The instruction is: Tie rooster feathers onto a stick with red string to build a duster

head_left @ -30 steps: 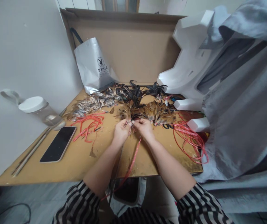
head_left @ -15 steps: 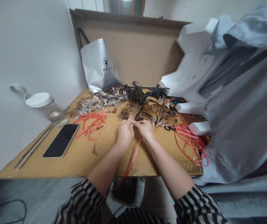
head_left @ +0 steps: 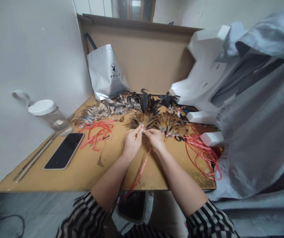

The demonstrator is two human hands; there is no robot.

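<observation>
Across the table [head_left: 87, 175]: feathers [head_left: 102, 110] and strings [head_left: 98, 130] are lying.
Bottle [head_left: 49, 115]: standing capped.
Hands: I'm pinching a feather bundle [head_left: 144, 120], left hand [head_left: 132, 143] and right hand [head_left: 156, 140].

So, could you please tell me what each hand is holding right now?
Left hand: closed, pinching the feather bundle.
Right hand: closed, pinching the same bundle.

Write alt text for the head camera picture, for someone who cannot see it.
The left hand and right hand pinch the base of a bunch of brown feathers over a wooden table, a red ribbon trailing below them past the near edge. A phone, a water bottle and red strips are to the left; a silver bag stands behind.
</observation>
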